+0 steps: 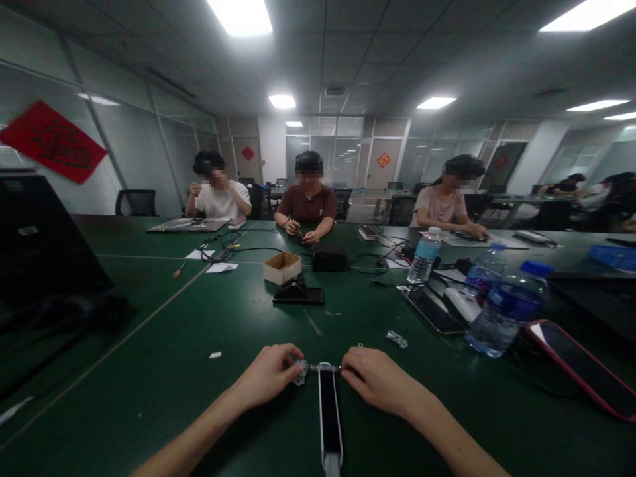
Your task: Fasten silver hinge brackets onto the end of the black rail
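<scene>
My left hand [271,372] is closed, pinching a small silver metal part [300,370] at the far end of a long black bar with metal ends [330,414] that lies on the green table [163,371] pointing toward me. My right hand [376,379] is closed on the other side of that end, its fingertips pinched on something thin I cannot make out. Both hands meet at the bar's far tip. A small metal bracket [397,339] lies loose just beyond my right hand.
A cardboard box [282,267] and a black holder [298,291] stand mid-table. Water bottles [504,308], phones [432,311] and a red-edged phone [581,374] crowd the right. A dark laptop [44,245] is at left. Three people sit across the table.
</scene>
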The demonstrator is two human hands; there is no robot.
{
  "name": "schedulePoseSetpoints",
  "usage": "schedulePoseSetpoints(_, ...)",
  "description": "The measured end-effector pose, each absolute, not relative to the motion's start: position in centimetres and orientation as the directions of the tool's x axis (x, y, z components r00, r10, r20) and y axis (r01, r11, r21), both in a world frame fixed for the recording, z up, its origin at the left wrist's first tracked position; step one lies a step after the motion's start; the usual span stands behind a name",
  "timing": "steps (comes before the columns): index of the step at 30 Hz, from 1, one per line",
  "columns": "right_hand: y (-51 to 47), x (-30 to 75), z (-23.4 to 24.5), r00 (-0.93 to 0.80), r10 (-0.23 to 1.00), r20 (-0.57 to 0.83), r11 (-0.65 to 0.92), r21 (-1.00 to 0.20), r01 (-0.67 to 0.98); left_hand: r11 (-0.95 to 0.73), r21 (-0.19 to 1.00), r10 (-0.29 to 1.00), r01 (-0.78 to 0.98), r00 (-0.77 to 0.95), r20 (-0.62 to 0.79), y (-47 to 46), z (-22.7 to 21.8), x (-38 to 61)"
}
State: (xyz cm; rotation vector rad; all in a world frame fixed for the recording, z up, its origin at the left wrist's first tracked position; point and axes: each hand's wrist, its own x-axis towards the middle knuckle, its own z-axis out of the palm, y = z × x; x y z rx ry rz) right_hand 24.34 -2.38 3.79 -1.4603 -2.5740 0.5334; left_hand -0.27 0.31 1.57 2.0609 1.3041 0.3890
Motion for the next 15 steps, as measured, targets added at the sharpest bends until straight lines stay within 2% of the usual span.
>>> schedulePoseSetpoints(9,-2.5,24.2,4.1,-0.494,0.864,-0.095,0.428,-0.377,0.821,-0.305,0.625,0.885,0.719,0.457,-0.094,0.2,1.8,-0.2)
schedulePoseSetpoints(11,-2.4,24.3,3.9,-0.501,0.861,-0.090,0.436,-0.378,0.817,-0.353,0.561,0.877,0.749,0.474,-0.081,0.1,2.1,-0.1)
schedulePoseSetpoints(15,-2.2,24.6,3.3,-0.509,0.859,-0.050,0.451,-0.396,0.800,-0.427,0.351,0.883,0.833,0.468,-0.037,0.1,2.0,-0.2)
